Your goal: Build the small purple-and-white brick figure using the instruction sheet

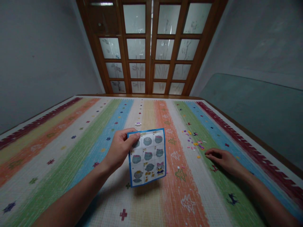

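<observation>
Pinching the instruction sheet (148, 154) in the left hand (121, 143) mid-frame, seemingly angled for reading. Holding the right hand (221, 159) near tiny bricks (196, 144), centre-right, fingers curled, grip unclear.

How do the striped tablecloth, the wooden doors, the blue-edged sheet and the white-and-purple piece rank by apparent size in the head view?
Largest to smallest:
1. striped tablecloth
2. wooden doors
3. blue-edged sheet
4. white-and-purple piece
Each step is clear as they look here.
</observation>
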{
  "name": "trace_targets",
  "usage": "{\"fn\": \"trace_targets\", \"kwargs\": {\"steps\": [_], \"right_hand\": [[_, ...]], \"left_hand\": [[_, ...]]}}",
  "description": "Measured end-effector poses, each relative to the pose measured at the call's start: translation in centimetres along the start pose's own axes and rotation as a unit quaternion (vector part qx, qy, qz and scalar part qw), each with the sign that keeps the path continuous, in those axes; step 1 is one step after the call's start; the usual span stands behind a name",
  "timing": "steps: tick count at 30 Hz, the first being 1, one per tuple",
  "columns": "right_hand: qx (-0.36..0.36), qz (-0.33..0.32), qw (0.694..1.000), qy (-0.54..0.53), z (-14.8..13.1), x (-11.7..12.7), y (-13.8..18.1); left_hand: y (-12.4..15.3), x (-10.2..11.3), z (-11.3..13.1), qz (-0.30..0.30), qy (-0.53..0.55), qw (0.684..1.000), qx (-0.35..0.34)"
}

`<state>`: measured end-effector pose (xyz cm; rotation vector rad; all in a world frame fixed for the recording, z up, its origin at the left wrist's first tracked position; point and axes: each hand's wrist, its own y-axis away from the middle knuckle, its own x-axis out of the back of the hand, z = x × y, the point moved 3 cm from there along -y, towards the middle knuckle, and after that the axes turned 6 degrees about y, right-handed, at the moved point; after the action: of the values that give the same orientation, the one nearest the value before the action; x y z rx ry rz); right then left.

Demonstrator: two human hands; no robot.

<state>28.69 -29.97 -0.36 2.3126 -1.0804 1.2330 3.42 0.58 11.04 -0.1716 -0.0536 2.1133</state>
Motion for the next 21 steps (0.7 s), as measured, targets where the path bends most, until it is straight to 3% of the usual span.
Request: {"fn": "trace_targets", "kwargs": {"steps": [6,10,14,17,21], "right_hand": [[0.011,0.073,0.996,0.051,-0.8,-0.4,-1.2],[0.121,0.179,0.965,0.148,-2.0,-1.3,-0.7],[0.236,0.131,0.926,0.264,-4.1,-4.2,-0.9],[0.228,0.115,0.913,0.319,-4.7,-5.4,-2.6],[0.202,0.133,0.914,0.326,-4.7,-5.4,-5.2]], "left_hand": [[0.0,-0.1,0.0,-0.002,0.004,1.0,0.012],[0.0,-0.1,-0.1,-0.002,0.0,1.0,0.006],[-0.2,-0.1,-0.3,-0.001,-0.003,1.0,0.004],[-0.2,-0.1,-0.4,-0.001,-0.002,1.0,0.008],[-0.2,-0.3,-0.3,-0.005,0.005,1.0,0.015]]}}
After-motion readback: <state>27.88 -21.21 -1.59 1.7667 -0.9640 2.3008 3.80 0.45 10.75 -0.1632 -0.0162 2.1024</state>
